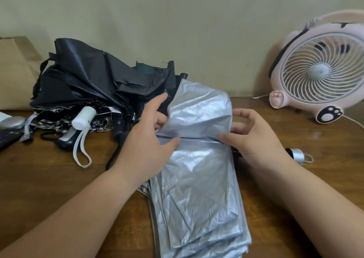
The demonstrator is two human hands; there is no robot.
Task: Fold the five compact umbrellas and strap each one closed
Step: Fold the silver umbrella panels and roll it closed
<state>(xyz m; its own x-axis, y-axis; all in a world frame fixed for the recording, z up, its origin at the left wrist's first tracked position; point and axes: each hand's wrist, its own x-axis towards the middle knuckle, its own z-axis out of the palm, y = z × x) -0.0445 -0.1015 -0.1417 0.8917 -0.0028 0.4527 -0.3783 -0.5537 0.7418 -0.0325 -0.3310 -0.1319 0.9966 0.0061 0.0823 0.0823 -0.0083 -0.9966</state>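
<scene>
A silver umbrella [199, 179] lies on the wooden table [49, 179], right in front of the person. Its shiny cloth is flat and wrinkly. The near end reaches down to the bottom edge of the view. The far part of the cloth is lifted up like a flap.

The left hand [151, 131] holds the left side of the silver umbrella. Its thumb presses on the fold line on top, and most of its fingers are tucked behind the lifted flap, so it pinches the cloth. One finger sticks up and away from the others.

The right hand [254, 135] holds the right side of the silver umbrella. Its thumb sits on the same fold line and its curled fingers go behind the flap, so it pinches the cloth too.

Behind and to the left of the silver umbrella is a pile of black umbrellas [98, 84], loose and messy. A white handle [83, 117] pokes out of the pile, and its white strap [80, 149] hangs onto the table.

To the right of the silver umbrella, just past the right wrist, a small silver handle [295, 155] with a loop peeks out. Farther back on that side stands a pink fan [323, 74]. Far to the left of the silver umbrella is a brown paper bag [15, 70].
</scene>
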